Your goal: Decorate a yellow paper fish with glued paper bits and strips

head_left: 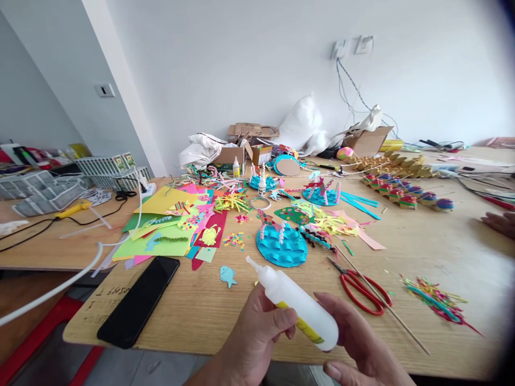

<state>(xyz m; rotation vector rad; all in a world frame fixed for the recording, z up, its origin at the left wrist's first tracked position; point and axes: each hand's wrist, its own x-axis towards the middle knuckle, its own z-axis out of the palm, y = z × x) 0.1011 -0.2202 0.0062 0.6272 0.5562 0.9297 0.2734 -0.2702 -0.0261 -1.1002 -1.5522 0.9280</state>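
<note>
Bottle [300, 300], white with a yellow label, tilts over the near table edge, nozzle up and to the left, in the left hand [257, 332], which is wrapped round its upper body. Right hand [362, 343] lies loose by the bottle's bottom end, thumb apart from fingers; contact there, can't tell. Bottle wall is cloudy, so fill level is unclear.

Just beyond: blue fish cutout [228, 275] lies flat and loose on the table, red-handled scissors [358, 292] off to the right, touching nothing blue.

Next back, blue base [277, 252] with wavy rows, pink-and-white posts [281, 233] up and red fish [269, 221] at their tops. Looks well along, I'd judge; the loose cutout seems unplaced (where it belongs, unclear). Similar blue piece [322, 194] behind it has posts and a fish too, so probably at least as far on.

Containers farther off: small white bottle [262, 187] standing upright, contents hidden; yellow-labelled bottle [236, 167] upright near the boxes; cardboard box [368, 140] against the wall, a white item on top, inside not visible.
</note>
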